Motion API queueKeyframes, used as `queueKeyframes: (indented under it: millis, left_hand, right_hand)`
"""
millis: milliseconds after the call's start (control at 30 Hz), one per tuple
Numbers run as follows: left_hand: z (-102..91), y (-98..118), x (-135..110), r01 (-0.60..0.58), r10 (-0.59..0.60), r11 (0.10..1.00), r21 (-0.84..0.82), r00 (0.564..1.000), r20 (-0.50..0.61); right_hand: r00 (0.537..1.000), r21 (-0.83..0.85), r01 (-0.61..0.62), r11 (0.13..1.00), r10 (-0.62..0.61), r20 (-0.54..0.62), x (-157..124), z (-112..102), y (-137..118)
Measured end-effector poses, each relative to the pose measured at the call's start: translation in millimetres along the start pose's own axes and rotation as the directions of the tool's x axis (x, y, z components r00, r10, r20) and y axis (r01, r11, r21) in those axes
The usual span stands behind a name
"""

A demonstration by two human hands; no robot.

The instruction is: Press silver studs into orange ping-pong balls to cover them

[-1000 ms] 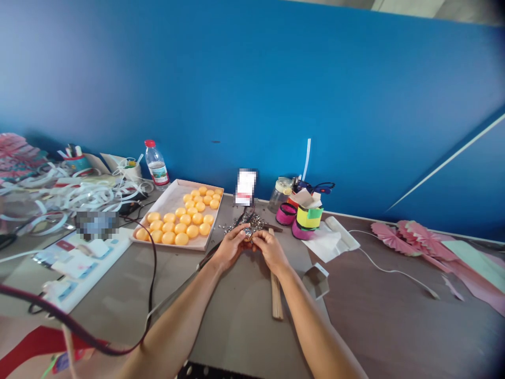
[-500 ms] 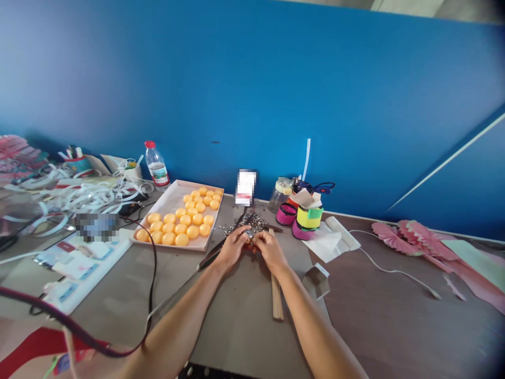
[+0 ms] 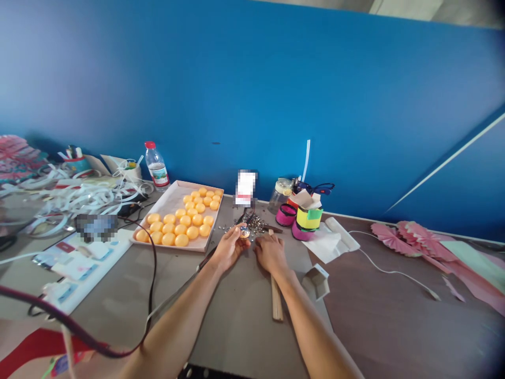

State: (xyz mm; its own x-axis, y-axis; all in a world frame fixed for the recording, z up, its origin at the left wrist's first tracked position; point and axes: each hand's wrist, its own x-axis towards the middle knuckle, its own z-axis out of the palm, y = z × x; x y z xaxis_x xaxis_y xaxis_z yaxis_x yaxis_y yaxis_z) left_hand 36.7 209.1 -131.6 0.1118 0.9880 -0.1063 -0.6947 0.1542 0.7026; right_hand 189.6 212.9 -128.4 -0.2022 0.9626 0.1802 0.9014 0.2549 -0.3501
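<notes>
Between the fingers of my left hand (image 3: 229, 248) is a small orange ball (image 3: 244, 231), its upper side covered with shiny silver pieces. To its right, my right hand (image 3: 272, 252) rests low at the table, back up and fingers curled downward; whatever its fingertips pinch is hidden. A scattered heap of small silver pieces (image 3: 258, 223) lies just beyond both hands. Under my right hand and wrist runs a flat wooden stick (image 3: 276, 305). A shallow white tray (image 3: 168, 197) to the left carries many plain orange balls (image 3: 180, 229).
A water bottle (image 3: 157, 166), a power strip (image 3: 84, 273) and tangled white strips (image 3: 102, 195) occupy the left side. A phone (image 3: 245, 188) leans on the blue partition (image 3: 252, 95). Rightward are a jar (image 3: 281, 193), magenta rolls (image 3: 285, 214), a small open box (image 3: 316, 281) and pink paper (image 3: 418, 239).
My hands have parted. The left keeps the ball and tilts it, showing its silver side, while the right has let go and dropped to the table beside the heap.
</notes>
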Motion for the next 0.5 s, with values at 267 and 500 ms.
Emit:
queueKeyframes:
  millis: [267,500]
  left_hand:
    - [3.3,3,-2,0.010,-0.010,1.000,-0.028,1.000,-0.010]
    - [1.5,4,-1,0.004,-0.005,1.000,-0.025,0.999,-0.035]
  right_hand:
    - [0.993,-0.110,-0.028,0.994,0.041,0.114,-1,-4,-8]
    - [0.998,-0.221,-0.011,0.975,0.026,0.065,-6,-9,-8]
